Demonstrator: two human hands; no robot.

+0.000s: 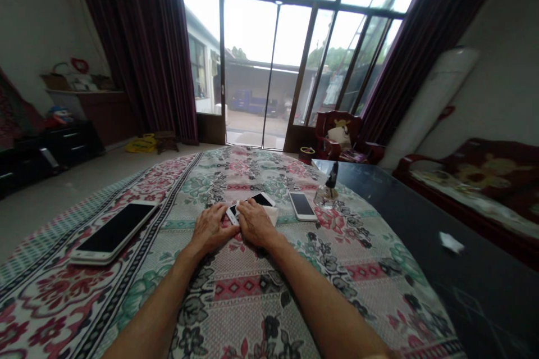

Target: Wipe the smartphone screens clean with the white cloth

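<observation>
A white smartphone with a dark screen [263, 199] lies on the patterned tablecloth [240, 319], partly covered by my hands. My left hand [213, 228] grips its left end, thumb stretched along the near edge. Over the screen, my right hand [254, 222] presses a white cloth or tissue [272, 214], its fingers closed on it. To the right lies a second white phone [302, 206], and beyond it stands a clear bottle [325, 196] with a black top. At the left rests a larger white device with a dark screen [115, 231], apart from both hands.
A dark glossy table [421, 235] adjoins at the right, with a crumpled white tissue [451, 242] on it. Carved wooden seats [484, 168] stand farther right. Ahead are glass doors [269, 67] between dark curtains; a yellow bag [141, 144] lies on the floor.
</observation>
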